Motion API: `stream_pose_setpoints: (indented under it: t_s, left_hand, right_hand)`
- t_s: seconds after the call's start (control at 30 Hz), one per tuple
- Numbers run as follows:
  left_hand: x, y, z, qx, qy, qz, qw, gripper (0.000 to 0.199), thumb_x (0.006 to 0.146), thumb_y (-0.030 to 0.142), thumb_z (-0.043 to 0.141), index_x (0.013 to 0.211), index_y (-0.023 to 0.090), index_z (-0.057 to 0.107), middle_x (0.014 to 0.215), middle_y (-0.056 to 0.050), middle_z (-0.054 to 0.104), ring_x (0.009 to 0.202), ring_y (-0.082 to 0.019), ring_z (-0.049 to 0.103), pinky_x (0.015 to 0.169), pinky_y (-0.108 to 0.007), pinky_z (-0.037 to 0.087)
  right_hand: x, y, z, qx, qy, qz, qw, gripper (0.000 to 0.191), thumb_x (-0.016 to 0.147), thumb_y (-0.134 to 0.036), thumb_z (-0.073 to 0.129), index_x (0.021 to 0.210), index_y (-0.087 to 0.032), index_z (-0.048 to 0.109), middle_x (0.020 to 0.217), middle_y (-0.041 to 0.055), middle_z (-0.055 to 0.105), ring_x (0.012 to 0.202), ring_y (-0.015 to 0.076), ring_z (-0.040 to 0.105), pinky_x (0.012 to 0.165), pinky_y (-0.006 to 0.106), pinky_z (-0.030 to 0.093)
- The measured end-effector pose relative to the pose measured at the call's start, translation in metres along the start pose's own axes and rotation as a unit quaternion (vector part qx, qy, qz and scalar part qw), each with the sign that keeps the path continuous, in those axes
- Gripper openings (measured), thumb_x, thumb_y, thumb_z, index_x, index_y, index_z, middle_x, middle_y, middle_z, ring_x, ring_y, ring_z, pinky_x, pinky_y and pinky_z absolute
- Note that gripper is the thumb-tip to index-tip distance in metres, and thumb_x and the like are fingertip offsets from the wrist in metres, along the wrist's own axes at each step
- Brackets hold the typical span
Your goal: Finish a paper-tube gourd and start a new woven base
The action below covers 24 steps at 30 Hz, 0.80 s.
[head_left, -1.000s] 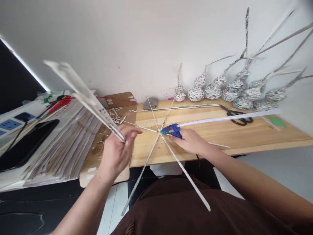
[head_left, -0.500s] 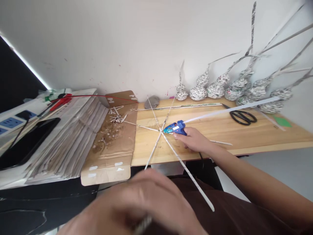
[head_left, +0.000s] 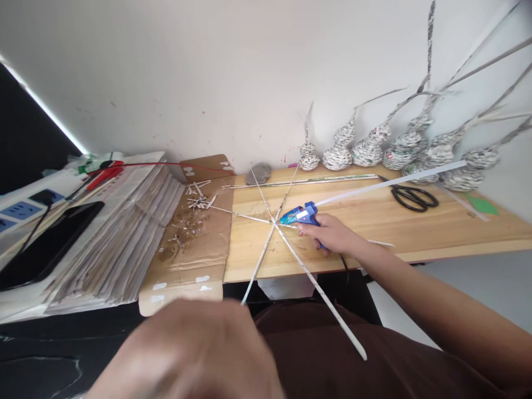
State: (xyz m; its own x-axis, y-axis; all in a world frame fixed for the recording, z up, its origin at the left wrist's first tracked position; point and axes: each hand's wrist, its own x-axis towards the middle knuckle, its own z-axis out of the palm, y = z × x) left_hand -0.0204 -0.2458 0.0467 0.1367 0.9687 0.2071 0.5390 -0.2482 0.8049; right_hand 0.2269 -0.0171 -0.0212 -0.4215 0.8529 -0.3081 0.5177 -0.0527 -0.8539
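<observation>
My right hand (head_left: 332, 235) grips a blue glue gun (head_left: 300, 215) with a long clear glue stick (head_left: 386, 184) jutting out of its back. The nozzle is at the crossing of several rolled paper sticks (head_left: 320, 291), which fan out like a star over the wooden board (head_left: 257, 260). One of them reaches toward me past the board's front edge. Close to the camera, my left hand (head_left: 191, 354) looms blurred at the bottom, near the end of another paper stick. Its fingers are hidden, so what it holds, if anything, does not show.
Several gourd shapes woven from paper (head_left: 337, 157) line the wall. Black scissors (head_left: 413, 197), a grey stone (head_left: 258, 173) and long paper sticks lie on the board. Leftward are cardboard (head_left: 183, 282) with scraps, a stack of paper (head_left: 120, 238), a phone (head_left: 54, 244) and a power strip (head_left: 20, 209).
My left hand has moved down and left and turned, hiding its fingers. The glue gun has shifted slightly right and tilted, its nozzle still at the crossing.
</observation>
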Motion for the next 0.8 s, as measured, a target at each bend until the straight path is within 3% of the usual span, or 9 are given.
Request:
stream_pose_setpoints:
  t_s: [0.07,0.13,0.23,0.4,0.57,0.67,0.8]
  left_hand:
    - [0.032,-0.012,0.003,0.016,0.004,-0.03,0.999,0.029,0.084,0.049,0.057,0.103,0.036,0.075,0.089,-0.005,0.076,0.078,-0.028,0.07,0.067,-0.043,0.057]
    - [0.064,-0.03,0.011,0.066,0.035,-0.108,0.991,0.024,0.085,0.046,0.06,0.089,0.028,0.075,0.088,-0.004,0.075,0.08,-0.023,0.069,0.075,-0.037,0.055]
    - [0.092,-0.052,0.023,0.035,0.062,-0.146,0.987,0.035,0.089,0.05,0.053,0.089,0.021,0.073,0.08,-0.004,0.073,0.073,-0.018,0.066,0.069,-0.029,0.053]
    - [0.1,-0.055,0.017,0.022,0.147,-0.131,0.98,0.054,0.094,0.057,0.034,0.086,0.018,0.07,0.078,-0.006,0.067,0.069,-0.017,0.063,0.058,-0.025,0.049]
    - [0.109,-0.061,0.005,0.037,0.188,-0.108,0.976,0.045,0.091,0.054,0.046,0.07,0.018,0.064,0.054,0.002,0.047,0.045,-0.012,0.049,0.042,-0.022,0.04]
    - [0.117,-0.072,0.005,-0.027,0.183,-0.086,0.979,0.043,0.091,0.048,0.048,0.06,0.019,0.053,0.052,0.002,0.048,0.046,-0.012,0.052,0.044,-0.021,0.043]
    - [0.126,-0.078,0.01,-0.097,0.209,-0.085,0.969,0.037,0.088,0.048,0.055,0.067,0.018,0.052,0.064,0.002,0.049,0.059,-0.012,0.058,0.056,-0.023,0.055]
  right_hand:
    - [0.003,0.0,-0.001,0.036,0.002,0.012,0.999,0.032,0.087,-0.048,0.059,0.084,-0.016,0.061,0.048,-0.0029,0.051,0.036,0.0113,0.048,0.033,0.021,0.039]
    - [0.006,-0.001,-0.002,0.054,0.007,0.017,0.998,0.03,0.087,-0.046,0.059,0.086,-0.016,0.062,0.046,-0.004,0.049,0.035,0.0105,0.046,0.031,0.021,0.038]
    - [0.009,-0.005,-0.004,0.063,0.004,0.016,0.998,0.028,0.088,-0.043,0.061,0.092,-0.016,0.063,0.045,-0.0048,0.049,0.033,0.0095,0.044,0.03,0.02,0.038]
    - [0.014,-0.011,-0.005,0.075,-0.015,0.022,0.997,0.027,0.09,-0.042,0.059,0.095,-0.016,0.063,0.044,-0.005,0.051,0.031,0.0084,0.045,0.028,0.018,0.034]
    - [0.02,-0.01,-0.003,0.041,-0.038,0.009,0.998,0.031,0.089,-0.046,0.059,0.088,-0.016,0.063,0.044,-0.0048,0.051,0.03,0.0082,0.045,0.028,0.018,0.033]
    - [0.025,-0.008,-0.002,0.036,-0.041,0.006,0.998,0.033,0.089,-0.048,0.058,0.087,-0.016,0.063,0.045,-0.0046,0.053,0.029,0.0087,0.047,0.028,0.018,0.032]
    - [0.03,-0.009,0.0,0.023,-0.043,0.012,0.999,0.034,0.089,-0.05,0.056,0.087,-0.016,0.062,0.045,-0.0041,0.054,0.028,0.0098,0.048,0.027,0.019,0.03]
